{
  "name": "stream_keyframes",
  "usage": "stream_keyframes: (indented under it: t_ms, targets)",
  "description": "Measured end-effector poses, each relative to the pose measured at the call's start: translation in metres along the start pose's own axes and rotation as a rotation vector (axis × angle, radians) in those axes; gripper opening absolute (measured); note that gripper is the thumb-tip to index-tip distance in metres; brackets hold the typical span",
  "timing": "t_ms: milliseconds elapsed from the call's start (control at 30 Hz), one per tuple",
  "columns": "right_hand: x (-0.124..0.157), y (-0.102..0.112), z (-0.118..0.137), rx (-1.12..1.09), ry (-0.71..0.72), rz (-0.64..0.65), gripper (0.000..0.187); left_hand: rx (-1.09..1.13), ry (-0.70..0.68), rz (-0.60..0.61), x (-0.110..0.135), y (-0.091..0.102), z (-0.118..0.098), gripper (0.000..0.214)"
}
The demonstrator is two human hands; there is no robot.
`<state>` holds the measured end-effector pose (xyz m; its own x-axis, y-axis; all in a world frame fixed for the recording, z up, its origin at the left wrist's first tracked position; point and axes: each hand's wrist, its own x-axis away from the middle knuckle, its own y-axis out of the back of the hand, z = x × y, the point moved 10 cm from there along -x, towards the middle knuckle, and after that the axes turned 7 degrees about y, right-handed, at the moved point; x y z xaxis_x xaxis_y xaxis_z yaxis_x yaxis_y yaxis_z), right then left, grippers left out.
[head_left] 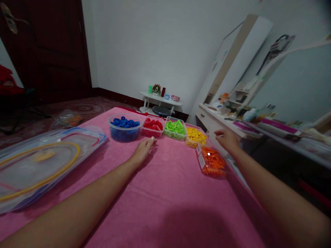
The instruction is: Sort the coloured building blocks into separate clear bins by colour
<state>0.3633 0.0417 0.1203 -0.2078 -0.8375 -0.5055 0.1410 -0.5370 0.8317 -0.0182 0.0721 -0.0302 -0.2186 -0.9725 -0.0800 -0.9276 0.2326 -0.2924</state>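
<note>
My left hand (144, 148) rests on the pink cloth (155, 196), fingers stretched forward, just in front of a clear box of red pieces (153, 126). It appears to hold nothing. To its left stands a round clear tub of blue pieces (124, 127). My right hand (229, 139) is raised over the cloth's right edge, fingers loosely bent and apart, with nothing visible in them. Near it are a clear box of yellow pieces (196, 135) and a transparent pack of orange pieces (211, 161) with white labels. A box of bright green pieces (175, 128) sits between red and yellow.
Large stacked clear lids (55, 151) with coloured rims lie at the left. Beyond the cloth, a low white table (160, 99) holds small ornaments. A white dresser (219, 120) with a mirror borders the right side. A plastic bag (67, 118) lies on the floor.
</note>
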Motion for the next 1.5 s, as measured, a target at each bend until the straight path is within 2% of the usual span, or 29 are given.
stream_keyframes:
  t_ms: [67, 167, 267, 367, 600, 733, 800, 867, 1000, 1133, 1267, 1333, 1400, 1500]
  targets:
    - [0.017, 0.005, -0.027, -0.063, -0.078, 0.057, 0.022, 0.008, 0.01, -0.001, 0.0, -0.001, 0.0, 0.052]
    - [0.05, -0.003, -0.054, -0.201, -0.19, 0.191, 0.012, 0.013, 0.025, -0.007, 0.002, -0.002, -0.001, 0.054]
    - [0.088, -0.021, -0.064, -0.412, -0.35, 0.301, 0.015, 0.014, 0.027, -0.014, 0.002, -0.002, -0.001, 0.054]
    - [0.116, -0.04, -0.061, -0.661, -0.503, 0.318, 0.018, -0.009, 0.017, -0.009, 0.002, -0.002, -0.001, 0.054]
    - [0.129, -0.077, -0.056, -1.071, -0.633, 0.249, 0.021, -0.052, 0.024, -0.002, 0.001, -0.003, 0.0, 0.055]
    - [0.13, -0.078, -0.059, -1.101, -0.615, 0.238, 0.029, -0.063, 0.033, 0.002, 0.0, -0.003, 0.003, 0.055]
    - [0.129, -0.078, -0.049, -1.065, -0.548, 0.301, 0.033, -0.072, 0.036, 0.003, -0.001, -0.002, 0.005, 0.055]
    - [0.128, -0.078, -0.028, -1.038, -0.445, 0.388, 0.035, -0.081, 0.033, 0.01, -0.002, -0.002, 0.006, 0.055]
    - [0.125, -0.069, 0.025, -0.934, -0.216, 0.471, 0.033, -0.081, 0.02, 0.023, -0.002, -0.004, 0.006, 0.056]
    - [0.127, -0.064, 0.079, -0.865, -0.058, 0.579, 0.034, -0.072, 0.016, 0.024, -0.001, -0.005, 0.003, 0.054]
    - [0.115, -0.056, 0.109, -0.838, 0.055, 0.566, 0.038, 0.036, 0.052, 0.021, 0.0, -0.005, 0.001, 0.047]
    - [0.108, -0.058, 0.108, -0.845, 0.05, 0.56, 0.039, 0.038, 0.048, 0.004, 0.0, -0.004, -0.002, 0.045]
    - [0.106, -0.068, 0.099, -0.895, -0.031, 0.587, 0.037, 0.033, 0.047, -0.009, 0.0, -0.003, -0.003, 0.041]
    - [0.117, -0.091, 0.084, -1.072, -0.276, 0.663, 0.032, 0.029, 0.062, 0.002, 0.0, -0.005, -0.001, 0.037]
